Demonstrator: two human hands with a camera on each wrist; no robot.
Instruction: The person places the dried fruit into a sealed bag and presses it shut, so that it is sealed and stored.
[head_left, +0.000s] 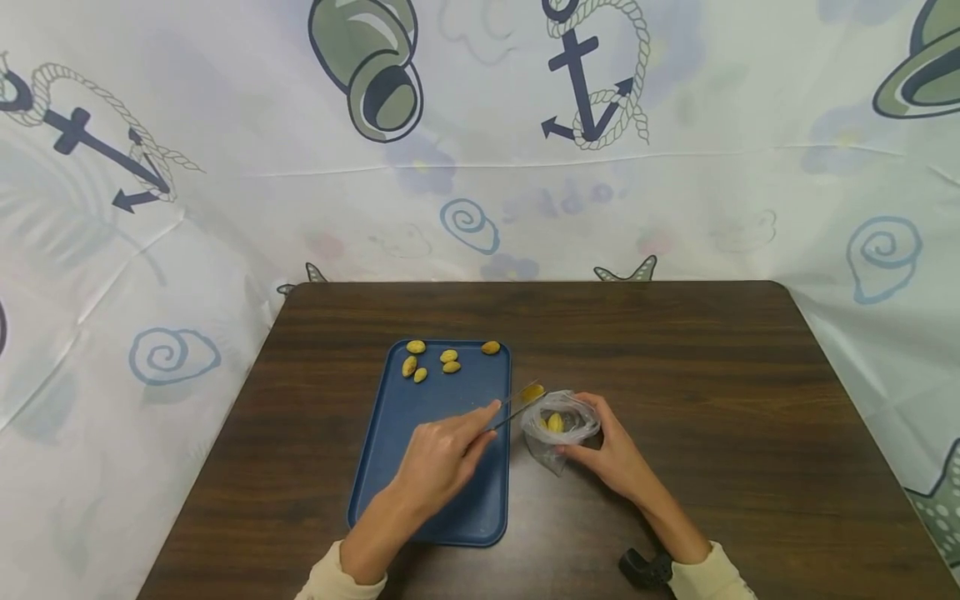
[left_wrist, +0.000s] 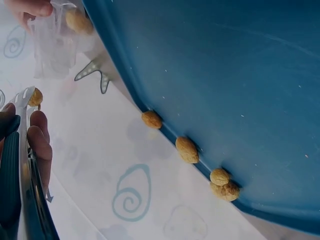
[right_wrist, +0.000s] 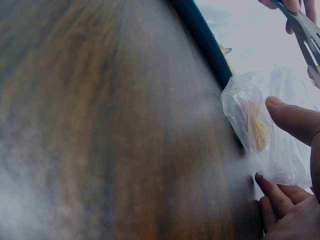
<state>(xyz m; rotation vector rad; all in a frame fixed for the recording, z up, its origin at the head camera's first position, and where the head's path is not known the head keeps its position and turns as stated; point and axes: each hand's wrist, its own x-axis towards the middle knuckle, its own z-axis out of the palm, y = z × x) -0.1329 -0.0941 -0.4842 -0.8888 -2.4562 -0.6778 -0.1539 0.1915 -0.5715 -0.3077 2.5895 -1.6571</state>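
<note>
My left hand (head_left: 442,457) holds metal tongs (head_left: 510,416) above the right side of a blue tray (head_left: 476,500). Between the tongs' tips sits one yellow-brown, nut-like piece (left_wrist: 35,97), close beside the mouth of a clear plastic bag (head_left: 546,457). That bag stands just right of the tray, its rim rolled outward and its mouth open upward. Thumb and fingers of my right hand (head_left: 618,462) grip it from the right side. Inside the bag show yellow pieces (head_left: 555,423), also visible through the plastic in the right wrist view.
Several similar loose pieces (head_left: 448,356) lie along the far end of the tray. The dark wooden table (head_left: 712,375) extends on both sides of it. A black wrist device (head_left: 645,568) sits at the right sleeve. Behind the table hangs a printed white cloth (head_left: 480,100).
</note>
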